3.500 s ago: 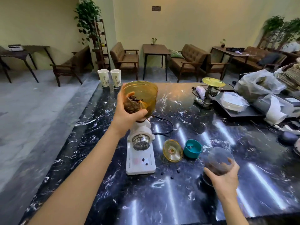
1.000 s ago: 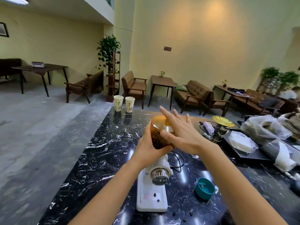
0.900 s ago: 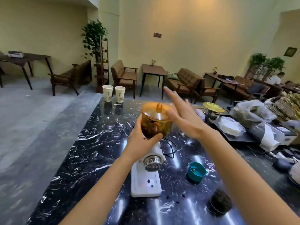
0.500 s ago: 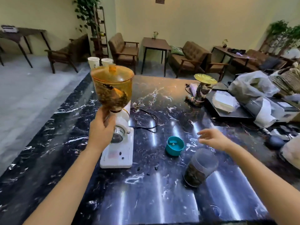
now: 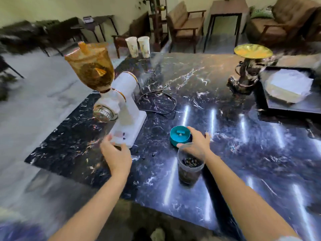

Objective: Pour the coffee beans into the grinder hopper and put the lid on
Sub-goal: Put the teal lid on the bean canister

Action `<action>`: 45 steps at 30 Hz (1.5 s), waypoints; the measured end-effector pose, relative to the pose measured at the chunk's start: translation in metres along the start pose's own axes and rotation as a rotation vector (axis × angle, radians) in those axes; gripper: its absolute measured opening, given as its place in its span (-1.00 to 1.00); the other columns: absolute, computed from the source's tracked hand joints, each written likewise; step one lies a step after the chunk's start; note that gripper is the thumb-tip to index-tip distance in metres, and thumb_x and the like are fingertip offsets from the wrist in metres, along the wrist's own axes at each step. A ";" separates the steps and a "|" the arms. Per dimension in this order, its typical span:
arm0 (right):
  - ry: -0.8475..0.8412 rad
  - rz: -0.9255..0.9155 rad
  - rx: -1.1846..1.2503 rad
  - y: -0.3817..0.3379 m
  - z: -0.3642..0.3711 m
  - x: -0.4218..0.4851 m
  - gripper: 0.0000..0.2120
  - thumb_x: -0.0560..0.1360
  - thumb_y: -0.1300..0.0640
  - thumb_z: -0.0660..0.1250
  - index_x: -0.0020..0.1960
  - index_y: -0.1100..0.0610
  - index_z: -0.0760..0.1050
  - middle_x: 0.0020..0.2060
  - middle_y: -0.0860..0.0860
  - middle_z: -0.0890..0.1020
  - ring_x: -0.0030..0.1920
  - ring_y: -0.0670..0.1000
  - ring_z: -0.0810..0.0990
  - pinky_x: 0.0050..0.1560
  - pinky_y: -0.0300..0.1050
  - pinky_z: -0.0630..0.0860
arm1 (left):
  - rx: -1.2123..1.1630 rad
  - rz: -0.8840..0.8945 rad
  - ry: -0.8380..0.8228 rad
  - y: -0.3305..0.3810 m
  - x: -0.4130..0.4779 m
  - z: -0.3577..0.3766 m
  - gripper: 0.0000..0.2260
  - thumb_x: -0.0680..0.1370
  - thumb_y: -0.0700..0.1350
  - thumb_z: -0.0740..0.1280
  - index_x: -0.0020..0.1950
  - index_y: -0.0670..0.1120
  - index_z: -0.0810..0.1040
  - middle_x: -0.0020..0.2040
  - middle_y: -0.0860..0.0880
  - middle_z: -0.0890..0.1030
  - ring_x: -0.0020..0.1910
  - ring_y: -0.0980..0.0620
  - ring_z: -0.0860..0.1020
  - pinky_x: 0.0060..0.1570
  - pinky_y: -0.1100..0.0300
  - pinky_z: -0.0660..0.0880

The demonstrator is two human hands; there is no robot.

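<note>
The white grinder stands on the black marble counter. Its amber hopper holds coffee beans, and the amber lid sits on top of it. My left hand hovers open just in front of the grinder's base, holding nothing. My right hand reaches over a clear jar with beans in it, fingers spread beside the teal jar lid. It touches or nearly touches the teal lid.
Loose beans lie on the counter near the grinder base. The grinder's black cord curls behind it. A second grinder with a yellow lid, a black tray and two paper cups stand farther back.
My left hand has let go of the hopper and dropped to the grinder's base. My right hand has moved over the jar towards the teal lid. The view has tilted down.
</note>
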State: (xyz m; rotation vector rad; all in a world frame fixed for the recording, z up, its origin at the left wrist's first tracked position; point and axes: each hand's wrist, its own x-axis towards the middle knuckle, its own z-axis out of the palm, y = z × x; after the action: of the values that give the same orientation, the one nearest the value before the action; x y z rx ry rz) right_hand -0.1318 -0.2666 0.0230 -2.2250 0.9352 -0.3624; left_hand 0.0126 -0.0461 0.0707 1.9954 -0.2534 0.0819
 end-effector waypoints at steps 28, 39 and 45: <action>0.258 -0.310 0.131 -0.116 -0.105 -0.131 -0.75 0.47 0.00 0.14 0.00 0.08 0.51 -0.06 -0.04 0.52 0.00 -0.10 0.48 0.06 -0.22 0.38 | 0.063 0.504 -0.993 0.074 -0.073 0.012 -0.44 0.13 0.05 0.52 0.03 0.12 0.34 -0.18 0.07 0.61 -0.17 0.00 0.59 -0.21 0.02 0.56; -0.076 -0.411 -0.038 -0.181 -0.092 -0.101 -0.51 0.40 0.11 0.23 0.34 0.07 0.38 0.17 -0.07 0.50 0.16 -0.02 0.46 0.21 -0.06 0.38 | -0.180 0.302 -1.141 0.054 -0.026 -0.024 -0.42 0.14 0.00 0.52 0.10 0.07 0.41 0.04 0.09 0.62 0.02 0.17 0.58 0.06 -0.04 0.54; 0.141 -0.153 -0.079 -0.202 -0.085 -0.077 -0.62 0.45 -0.16 0.17 0.20 -0.08 0.48 0.04 -0.05 0.55 0.11 -0.03 0.49 0.05 -0.22 0.33 | -0.103 0.361 -0.851 0.061 -0.025 -0.020 -0.43 0.12 0.11 0.50 0.02 0.13 0.31 -0.15 0.13 0.61 -0.18 0.13 0.59 -0.22 0.16 0.56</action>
State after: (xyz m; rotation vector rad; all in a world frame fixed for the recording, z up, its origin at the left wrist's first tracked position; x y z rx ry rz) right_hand -0.1219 -0.1507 0.2243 -2.3753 0.8675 -0.5675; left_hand -0.0237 -0.0495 0.1293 1.7589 -1.1319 -0.5519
